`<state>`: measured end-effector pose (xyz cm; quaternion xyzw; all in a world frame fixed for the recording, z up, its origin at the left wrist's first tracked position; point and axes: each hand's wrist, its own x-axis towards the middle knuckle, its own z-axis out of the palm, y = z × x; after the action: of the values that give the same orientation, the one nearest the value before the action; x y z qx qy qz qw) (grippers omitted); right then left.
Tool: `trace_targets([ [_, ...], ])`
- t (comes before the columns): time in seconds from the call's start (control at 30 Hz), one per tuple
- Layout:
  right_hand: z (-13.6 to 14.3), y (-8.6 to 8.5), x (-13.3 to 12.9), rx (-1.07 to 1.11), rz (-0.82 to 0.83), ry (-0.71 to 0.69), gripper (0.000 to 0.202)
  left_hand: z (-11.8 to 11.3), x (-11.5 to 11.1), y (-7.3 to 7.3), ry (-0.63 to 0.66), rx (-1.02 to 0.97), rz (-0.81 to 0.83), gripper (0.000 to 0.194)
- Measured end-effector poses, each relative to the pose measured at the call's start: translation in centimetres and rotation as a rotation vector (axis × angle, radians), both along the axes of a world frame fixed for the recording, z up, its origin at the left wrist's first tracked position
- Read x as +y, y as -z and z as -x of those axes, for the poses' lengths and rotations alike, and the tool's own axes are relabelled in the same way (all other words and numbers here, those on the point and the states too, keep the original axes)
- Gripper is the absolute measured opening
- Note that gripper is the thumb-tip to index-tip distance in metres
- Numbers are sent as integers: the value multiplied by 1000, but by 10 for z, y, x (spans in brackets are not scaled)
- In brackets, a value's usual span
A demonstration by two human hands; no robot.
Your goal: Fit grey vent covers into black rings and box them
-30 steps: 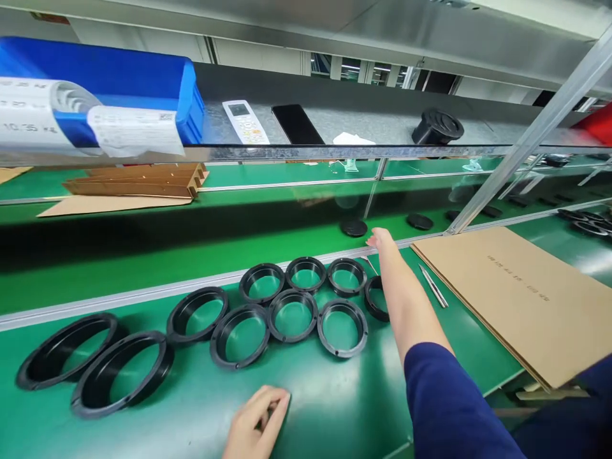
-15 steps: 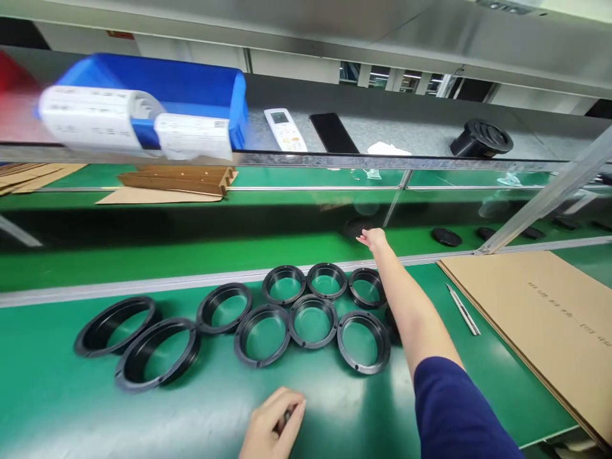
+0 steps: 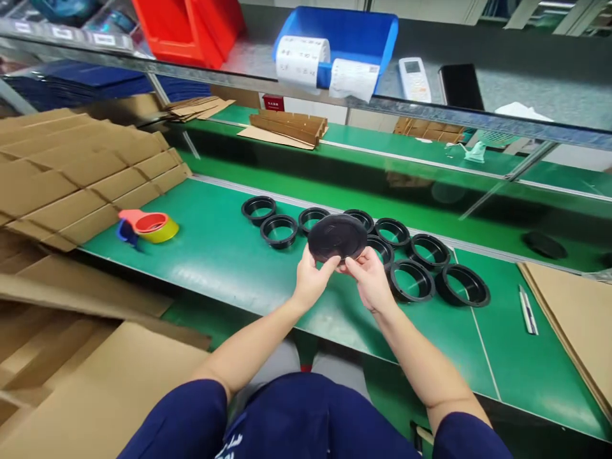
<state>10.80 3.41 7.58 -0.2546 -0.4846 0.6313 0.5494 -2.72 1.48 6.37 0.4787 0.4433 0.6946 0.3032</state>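
Between my two hands is a flat round black disc (image 3: pixel 337 238), tilted up toward me above the green bench. My left hand (image 3: pixel 313 278) grips its lower left edge, thumb in front. My right hand (image 3: pixel 367 275) pinches its lower right edge with thumb and fingers. Behind and around the disc stand several black rings, one (image 3: pixel 412 280) to the right of my right hand and another (image 3: pixel 278 231) to the left of the disc. The disc hides parts of the rings behind it.
A tape dispenser (image 3: pixel 150 226) sits at left before stacked cardboard (image 3: pixel 86 178). A pen-like tool (image 3: pixel 528 310) and cardboard sheets (image 3: pixel 574 325) are at right. The shelf above holds a blue bin (image 3: pixel 337 25), a red bin (image 3: pixel 189 32), a remote (image 3: pixel 414 80) and a phone (image 3: pixel 461 87).
My right hand has come back from the strip behind the rings with a black disc. My left hand has risen to hold it too. The view has swung left.
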Motion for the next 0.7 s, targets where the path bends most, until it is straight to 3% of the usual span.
trace_targets([
  [0.1,22,8,-21,72,87,-8,45,17,-18,1,-29,-106,-16,49],
  [0.2,36,12,-39,141,161,-54,45,34,-31,-1,-8,-351,18,62],
  [0.43,51,30,-77,171,327,-230,45,48,-57,-7,491,-696,235,81],
  [0.53,45,43,-78,18,316,-276,43,49,-63,-5,496,-769,230,75],
  [0.6,35,49,-70,-142,191,-99,41,49,-65,-4,451,-790,213,68],
  [0.7,18,49,-53,-449,-291,286,37,45,-67,-4,475,-848,277,63],
])
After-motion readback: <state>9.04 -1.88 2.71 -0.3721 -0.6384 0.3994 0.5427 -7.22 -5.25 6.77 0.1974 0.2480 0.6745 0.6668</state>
